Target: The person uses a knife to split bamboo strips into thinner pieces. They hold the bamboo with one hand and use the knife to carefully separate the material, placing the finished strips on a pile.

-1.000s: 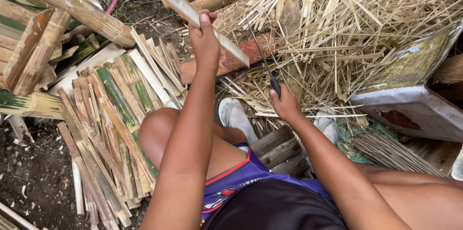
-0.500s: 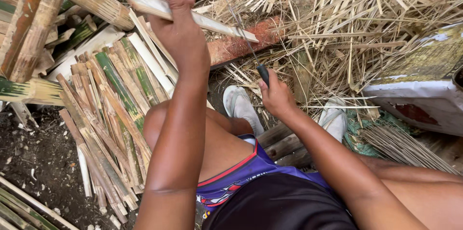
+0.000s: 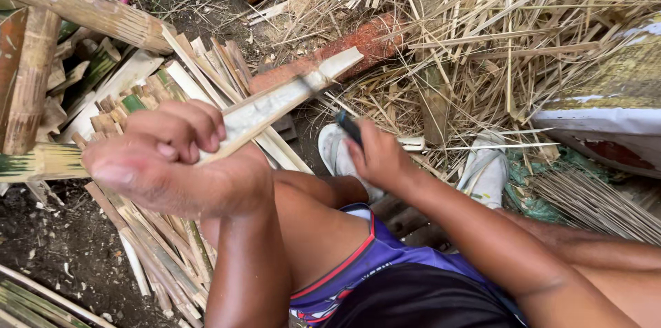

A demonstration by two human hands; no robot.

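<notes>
My left hand (image 3: 175,163) grips a pale split bamboo strip (image 3: 289,94), which slants up and to the right toward a reddish bamboo log (image 3: 365,39). My right hand (image 3: 379,159) is closed around the dark handle of a knife (image 3: 348,125); its blade meets the strip near the strip's far end. Both hands are held above my bent knees, and my feet in pale sandals (image 3: 485,170) rest on the ground below.
A pile of split bamboo slats (image 3: 131,101) lies at the left, with thick bamboo poles (image 3: 76,4) above it. Thin bamboo shavings and slivers (image 3: 509,39) cover the ground at the right. A white sack (image 3: 606,121) lies at the right edge.
My left hand has pulled the bamboo strip down and toward me, so it now slants the other way. My right hand with the knife has come closer to the strip.
</notes>
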